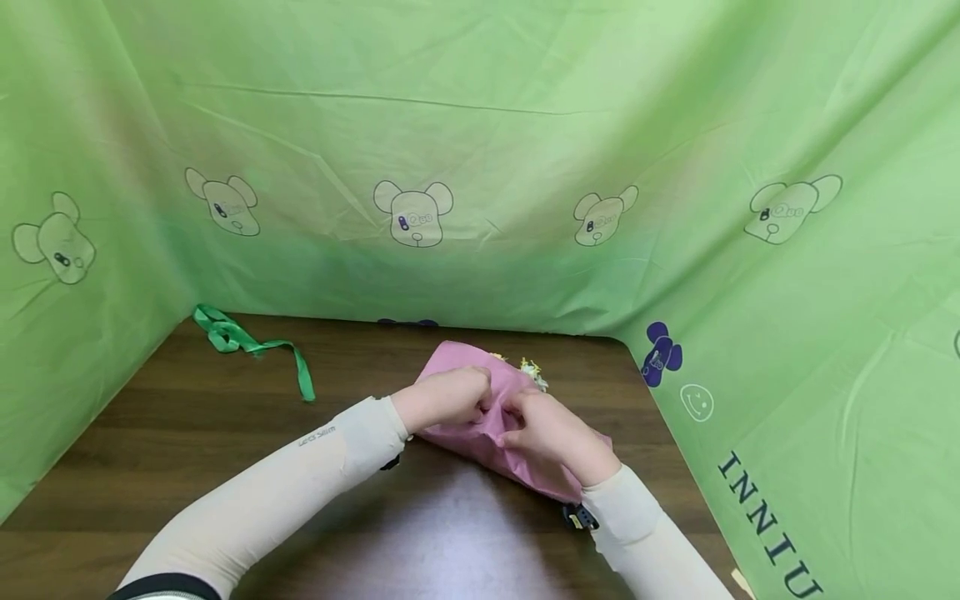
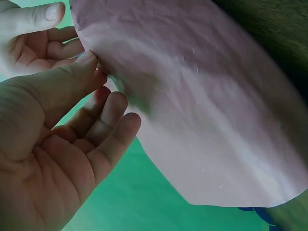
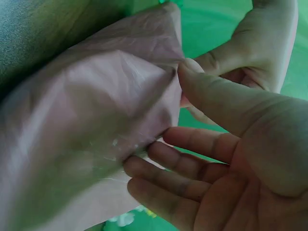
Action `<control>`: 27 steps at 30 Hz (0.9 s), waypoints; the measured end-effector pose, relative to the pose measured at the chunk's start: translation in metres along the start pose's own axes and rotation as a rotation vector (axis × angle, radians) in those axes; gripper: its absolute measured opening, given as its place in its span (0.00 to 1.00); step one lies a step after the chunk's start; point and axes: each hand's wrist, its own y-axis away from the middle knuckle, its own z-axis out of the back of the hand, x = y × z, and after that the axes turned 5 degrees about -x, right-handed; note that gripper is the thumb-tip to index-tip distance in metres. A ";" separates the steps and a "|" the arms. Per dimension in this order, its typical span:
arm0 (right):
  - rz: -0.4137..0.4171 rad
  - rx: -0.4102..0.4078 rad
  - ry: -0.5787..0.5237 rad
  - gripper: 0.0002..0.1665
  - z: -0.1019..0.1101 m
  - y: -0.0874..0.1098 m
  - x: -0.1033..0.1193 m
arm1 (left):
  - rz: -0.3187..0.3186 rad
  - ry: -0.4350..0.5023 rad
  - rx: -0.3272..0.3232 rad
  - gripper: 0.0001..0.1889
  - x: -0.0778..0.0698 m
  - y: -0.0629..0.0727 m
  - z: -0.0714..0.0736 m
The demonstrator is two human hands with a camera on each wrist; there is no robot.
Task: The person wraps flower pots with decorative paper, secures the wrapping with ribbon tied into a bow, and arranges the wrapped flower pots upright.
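Note:
A sheet of pink wrapping paper (image 1: pixel 442 362) lies folded over at the middle of the table. Small yellow and white flowers (image 1: pixel 530 372) peek out past its far edge; the rest of them is hidden under the paper. My left hand (image 1: pixel 453 394) pinches the paper's edge between thumb and forefinger, the other fingers loosely bent, as the left wrist view shows. Close beside it, my right hand (image 1: pixel 547 427) grips the same edge, thumb on a crease and fingertips along the border. In the right wrist view the paper (image 3: pixel 82 130) bulges and wrinkles near the thumb.
A loose green ribbon (image 1: pixel 303 372) lies curled at the back left of the brown wooden table (image 1: pixel 150 442). Green cloth (image 1: pixel 495 275) with bear drawings walls off the back and both sides. A small pale object (image 1: pixel 742 583) sits at the right front edge.

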 end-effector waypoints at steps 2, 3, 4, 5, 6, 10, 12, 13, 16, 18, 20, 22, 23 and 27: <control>-0.003 -0.026 -0.002 0.16 -0.003 -0.001 0.001 | 0.014 0.004 0.005 0.14 0.002 0.003 0.000; 0.002 -0.040 0.001 0.16 -0.004 -0.002 0.002 | 0.020 0.005 0.007 0.15 0.003 0.005 0.001; 0.006 -0.049 -0.002 0.17 -0.005 -0.003 0.003 | 0.025 0.003 0.004 0.15 0.004 0.006 0.001; 0.013 -0.059 0.001 0.18 -0.006 -0.003 0.003 | 0.032 0.001 0.001 0.16 0.005 0.008 0.001; 0.024 -0.064 0.002 0.19 -0.007 -0.004 0.004 | 0.043 -0.001 -0.002 0.17 0.006 0.010 0.000; 0.071 -0.074 0.005 0.25 -0.009 -0.007 0.007 | 0.088 -0.006 -0.015 0.17 0.010 0.017 -0.002; 0.083 -0.074 0.005 0.28 -0.010 -0.008 0.009 | 0.107 -0.006 -0.021 0.17 0.012 0.021 -0.004; 0.083 -0.075 0.006 0.29 -0.010 -0.008 0.009 | 0.110 0.002 -0.027 0.16 0.013 0.022 -0.006; 0.076 -0.069 0.002 0.30 -0.011 -0.007 0.008 | 0.113 0.025 -0.056 0.15 0.013 0.024 -0.010; 0.070 -0.070 0.005 0.30 -0.013 -0.006 0.006 | 0.117 0.036 -0.074 0.15 0.013 0.026 -0.013; 0.058 -0.076 0.016 0.28 -0.015 -0.004 0.005 | 0.117 0.051 -0.093 0.15 0.012 0.028 -0.015; 0.046 -0.093 0.050 0.24 -0.017 -0.001 0.005 | 0.110 0.062 -0.116 0.13 0.011 0.029 -0.018; 0.045 -0.107 0.074 0.22 -0.017 0.000 0.005 | 0.102 0.067 -0.127 0.12 0.011 0.029 -0.019; 0.058 -0.170 0.160 0.15 -0.021 0.002 0.007 | 0.079 0.085 -0.178 0.02 0.009 0.029 -0.022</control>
